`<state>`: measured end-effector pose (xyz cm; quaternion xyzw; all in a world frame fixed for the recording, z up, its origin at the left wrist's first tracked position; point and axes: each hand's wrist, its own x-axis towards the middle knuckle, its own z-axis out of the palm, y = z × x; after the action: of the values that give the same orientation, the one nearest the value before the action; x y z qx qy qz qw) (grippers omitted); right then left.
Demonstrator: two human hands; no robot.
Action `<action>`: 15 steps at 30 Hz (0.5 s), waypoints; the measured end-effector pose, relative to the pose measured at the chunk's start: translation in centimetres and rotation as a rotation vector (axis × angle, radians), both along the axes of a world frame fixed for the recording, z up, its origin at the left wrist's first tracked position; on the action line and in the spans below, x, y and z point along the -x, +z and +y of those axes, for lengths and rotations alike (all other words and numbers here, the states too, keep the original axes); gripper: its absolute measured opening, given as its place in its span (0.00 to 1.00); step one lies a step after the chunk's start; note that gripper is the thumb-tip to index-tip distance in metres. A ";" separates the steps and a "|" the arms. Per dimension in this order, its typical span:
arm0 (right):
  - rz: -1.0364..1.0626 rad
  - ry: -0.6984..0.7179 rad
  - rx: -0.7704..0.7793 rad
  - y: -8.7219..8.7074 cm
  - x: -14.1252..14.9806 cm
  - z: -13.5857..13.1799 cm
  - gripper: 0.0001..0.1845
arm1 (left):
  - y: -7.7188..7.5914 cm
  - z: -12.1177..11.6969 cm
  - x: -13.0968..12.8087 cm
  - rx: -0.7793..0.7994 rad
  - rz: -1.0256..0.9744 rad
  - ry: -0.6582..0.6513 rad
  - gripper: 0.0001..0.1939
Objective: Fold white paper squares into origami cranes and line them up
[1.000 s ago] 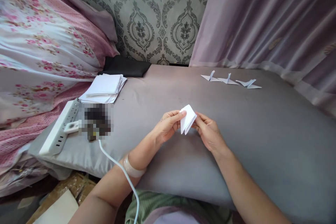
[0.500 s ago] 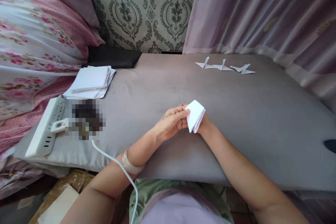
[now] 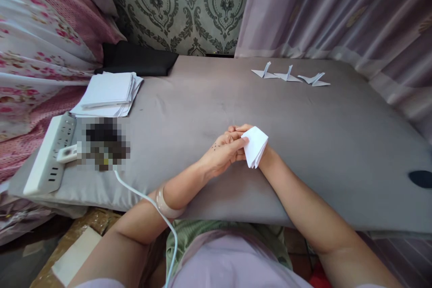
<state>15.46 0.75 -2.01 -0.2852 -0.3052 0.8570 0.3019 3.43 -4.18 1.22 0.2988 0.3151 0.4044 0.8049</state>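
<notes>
A small piece of folded white paper, kite-shaped with several layers parting at its lower edge, is held above the near part of the covered table. My left hand pinches its left edge, thumb on top and the other fingers curled underneath. Behind the paper is my right hand, gripping from the far side; the paper and my left hand hide most of its fingers. Three folded white paper birds stand in a row at the far right of the table.
A stack of white paper lies at the left, before a black folded item. Near it are a white power strip and a blurred-out object. A white cable runs over my left forearm. A dark oval lies at the right edge.
The view has tilted slightly down, so the table's contents sit higher. Both hands still hold the folded paper, which has turned a little, its lower layers fanned slightly more.
</notes>
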 end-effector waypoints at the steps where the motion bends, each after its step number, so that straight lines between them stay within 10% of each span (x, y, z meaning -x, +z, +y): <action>1: -0.001 -0.003 0.003 0.0 0.0 0.0 0.05 | 0.0 0.0 0.0 0.011 0.003 0.005 0.12; 15: -0.130 -0.189 0.030 1.2 -0.5 -0.5 0.08 | 0.0 -0.1 0.4 -0.120 0.082 0.040 0.15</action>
<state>15.96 0.29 -0.77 -0.3721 -0.2833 0.8088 0.3565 3.08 -4.26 1.20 0.3563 0.3290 0.4258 0.7639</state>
